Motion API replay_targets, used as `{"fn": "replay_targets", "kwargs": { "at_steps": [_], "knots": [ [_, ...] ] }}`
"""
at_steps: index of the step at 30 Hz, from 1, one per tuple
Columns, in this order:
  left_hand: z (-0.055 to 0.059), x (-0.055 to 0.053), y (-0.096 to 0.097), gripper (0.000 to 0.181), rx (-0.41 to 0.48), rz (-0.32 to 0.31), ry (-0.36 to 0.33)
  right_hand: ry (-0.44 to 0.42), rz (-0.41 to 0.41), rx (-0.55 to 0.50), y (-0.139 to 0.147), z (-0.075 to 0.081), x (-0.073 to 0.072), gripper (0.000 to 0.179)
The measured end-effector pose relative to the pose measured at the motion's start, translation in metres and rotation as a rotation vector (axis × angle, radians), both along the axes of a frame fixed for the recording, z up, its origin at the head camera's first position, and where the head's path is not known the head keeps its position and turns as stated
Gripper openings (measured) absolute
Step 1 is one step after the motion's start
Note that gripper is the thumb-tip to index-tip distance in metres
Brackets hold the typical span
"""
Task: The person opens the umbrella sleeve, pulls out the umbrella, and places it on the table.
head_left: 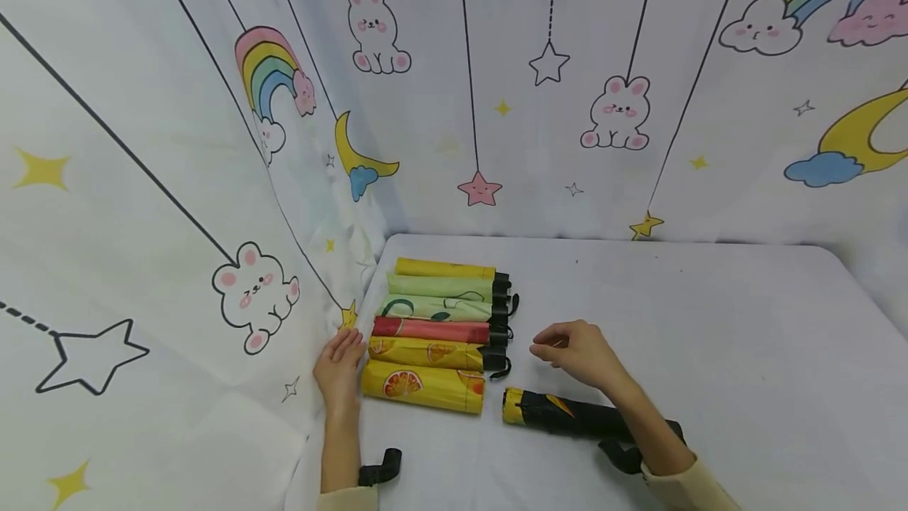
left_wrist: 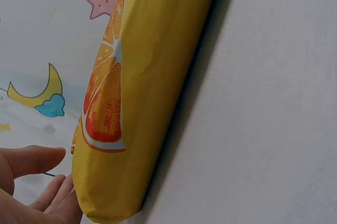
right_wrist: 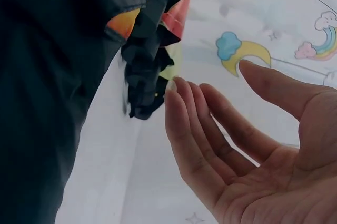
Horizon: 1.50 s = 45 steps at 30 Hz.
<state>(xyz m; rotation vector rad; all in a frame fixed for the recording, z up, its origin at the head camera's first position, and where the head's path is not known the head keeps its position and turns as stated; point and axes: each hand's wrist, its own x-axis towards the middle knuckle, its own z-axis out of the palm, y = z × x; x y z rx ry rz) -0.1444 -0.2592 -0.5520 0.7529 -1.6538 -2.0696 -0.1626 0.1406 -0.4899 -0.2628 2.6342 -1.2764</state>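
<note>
Several rolled folding umbrellas lie side by side in a row at the left of the table in the head view. Nearest is a yellow umbrella with orange slices (head_left: 423, 386); behind it are a second orange-print umbrella (head_left: 433, 352), a red one (head_left: 430, 330), two light green ones and a yellow one (head_left: 443, 268). My left hand (head_left: 340, 361) is at the row's left end, its fingers right at the end of the nearest umbrella (left_wrist: 152, 76). My right hand (head_left: 578, 352) hovers right of the row, fingers loosely bent, holding nothing. Below it lies a black umbrella with a yellow end (head_left: 567, 415).
The white table (head_left: 681, 322) stretches to the right and back. A white printed curtain (head_left: 539, 124) hangs behind it and along the left side, close to my left hand. Black camera mounts (head_left: 386, 466) sit on both wrists.
</note>
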Motion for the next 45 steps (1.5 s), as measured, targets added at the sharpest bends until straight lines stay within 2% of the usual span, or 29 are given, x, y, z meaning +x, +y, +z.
{"fn": "replay_targets", "kwargs": {
  "at_steps": [10, 17, 22, 30, 37, 45],
  "knots": [
    [-0.001, -0.001, 0.004, 0.050, 0.002, -0.008, 0.020, -0.037, 0.032, -0.018, -0.013, -0.009, -0.008, 0.019],
    [-0.001, -0.002, 0.009, 0.051, -0.016, -0.027, -0.003, -0.071, 0.068, -0.067, -0.023, -0.016, -0.011, 0.021],
    [-0.004, -0.004, 0.010, 0.050, -0.014, -0.031, -0.003, -0.087, 0.092, -0.051, -0.031, -0.019, -0.011, 0.026],
    [-0.009, -0.006, 0.010, 0.049, -0.004, -0.021, 0.018, -0.123, 0.086, -0.011, -0.041, -0.023, -0.011, 0.034],
    [-0.010, -0.006, 0.010, 0.048, -0.006, -0.021, 0.028, -0.172, 0.136, -0.002, -0.049, -0.030, -0.011, 0.047],
    [-0.006, -0.006, 0.013, 0.045, -0.015, 0.002, 0.034, -0.222, 0.113, -0.064, -0.053, -0.038, -0.014, 0.059]
  ]
}}
